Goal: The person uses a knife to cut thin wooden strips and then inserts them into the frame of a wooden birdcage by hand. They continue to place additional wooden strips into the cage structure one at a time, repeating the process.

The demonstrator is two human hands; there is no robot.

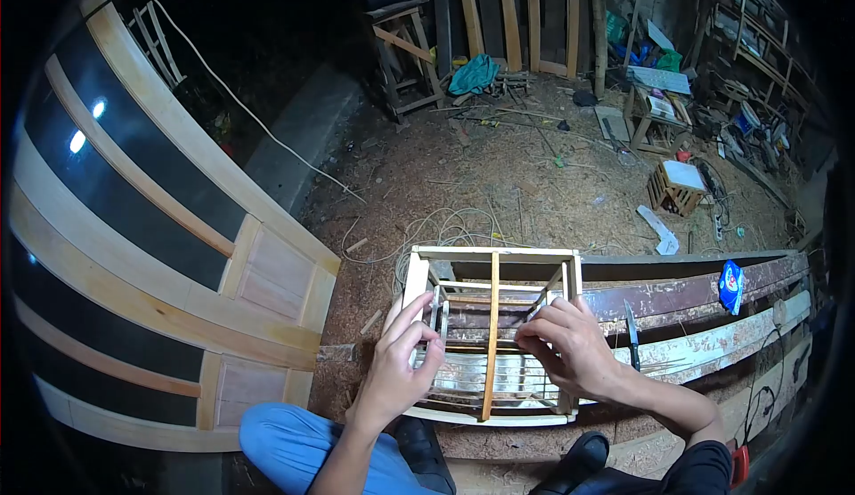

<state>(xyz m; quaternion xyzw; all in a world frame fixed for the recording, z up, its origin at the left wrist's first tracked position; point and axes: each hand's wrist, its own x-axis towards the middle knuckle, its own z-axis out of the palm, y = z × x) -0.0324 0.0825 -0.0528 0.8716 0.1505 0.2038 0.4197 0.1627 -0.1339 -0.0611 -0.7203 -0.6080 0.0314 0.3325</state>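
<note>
A small wooden cage frame [492,252] with thin bamboo bars rests on a long worn plank [695,286] in front of me. An orange-brown slat [490,335] runs down its middle. My left hand [396,366] sits on the frame's left side, fingers pinching thin bars near the left post. My right hand [570,343] lies on the right side, fingertips on the bars close to the middle slat. A knife [631,335] lies on the plank just right of my right hand.
A wooden door [160,263] with dark glass panes leans at left. A blue packet [730,286] lies on the plank at right. The sawdust floor holds a white cord coil [445,228], wooden stools [405,54], a small crate [674,188] and leaning planks.
</note>
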